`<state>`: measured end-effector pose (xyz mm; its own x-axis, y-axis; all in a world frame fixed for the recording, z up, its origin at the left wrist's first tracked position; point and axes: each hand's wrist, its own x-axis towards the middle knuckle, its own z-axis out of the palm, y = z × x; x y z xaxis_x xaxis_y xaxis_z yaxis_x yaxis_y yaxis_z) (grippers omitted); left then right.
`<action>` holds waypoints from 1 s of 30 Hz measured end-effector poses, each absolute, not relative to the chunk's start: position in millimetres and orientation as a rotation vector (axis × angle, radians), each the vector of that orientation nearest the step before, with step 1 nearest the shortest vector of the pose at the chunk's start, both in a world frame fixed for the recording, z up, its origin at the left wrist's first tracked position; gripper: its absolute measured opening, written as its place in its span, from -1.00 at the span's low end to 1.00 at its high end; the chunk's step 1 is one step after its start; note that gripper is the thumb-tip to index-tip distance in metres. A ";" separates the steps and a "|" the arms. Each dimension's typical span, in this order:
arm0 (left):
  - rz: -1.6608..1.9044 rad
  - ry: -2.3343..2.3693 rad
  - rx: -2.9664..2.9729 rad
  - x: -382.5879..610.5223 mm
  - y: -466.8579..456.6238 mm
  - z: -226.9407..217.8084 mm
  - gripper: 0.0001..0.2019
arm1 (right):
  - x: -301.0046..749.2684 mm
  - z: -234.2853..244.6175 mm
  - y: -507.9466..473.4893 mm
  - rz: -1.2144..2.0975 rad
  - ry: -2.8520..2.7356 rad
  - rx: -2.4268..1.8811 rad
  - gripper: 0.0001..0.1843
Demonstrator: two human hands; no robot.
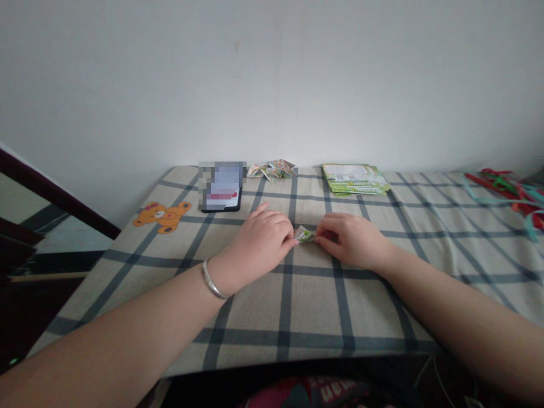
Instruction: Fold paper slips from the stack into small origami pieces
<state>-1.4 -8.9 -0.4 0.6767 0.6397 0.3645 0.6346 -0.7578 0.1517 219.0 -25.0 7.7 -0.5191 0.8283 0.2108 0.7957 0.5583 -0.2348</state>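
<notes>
Pinching a small folded paper (305, 234) by its left end with the left hand (268, 233) and by its right end with the right hand (349, 238), between the front and rear edges of the bench (263, 306). Arranged near the rear edge, left to right: phone (221, 202), folded paper pieces (278, 169), stack of printed sheets (356, 179).

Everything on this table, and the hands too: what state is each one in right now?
Small paper: folded, held between both hands
Left hand: pinching the paper
Right hand: pinching its other end
Phone: screen lit, partly pixelated
Patterned papers: folded
Leaflets: stacked, unevenly
Ribbons: tangled
Bear cutout: lying flat
Tablecloth: rumpled at right
</notes>
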 end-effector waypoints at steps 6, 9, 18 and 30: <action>0.646 1.037 2.800 -1.4 -5.8 -2.7 -0.87 | 220.4 5.6 -20.1 0.191 -2.508 -1.339 -0.82; 0.673 0.988 2.795 -1.1 -4.0 -5.2 -0.85 | 220.6 4.8 -19.2 0.198 -2.527 -1.323 -0.81; 0.658 0.986 2.826 -0.3 -0.9 -8.4 -0.83 | 212.7 -0.8 -18.3 0.238 -2.442 -1.330 -0.79; 0.719 0.884 2.791 0.7 4.8 -11.4 -0.77 | 208.7 -3.2 -18.9 0.207 -2.383 -1.362 -0.86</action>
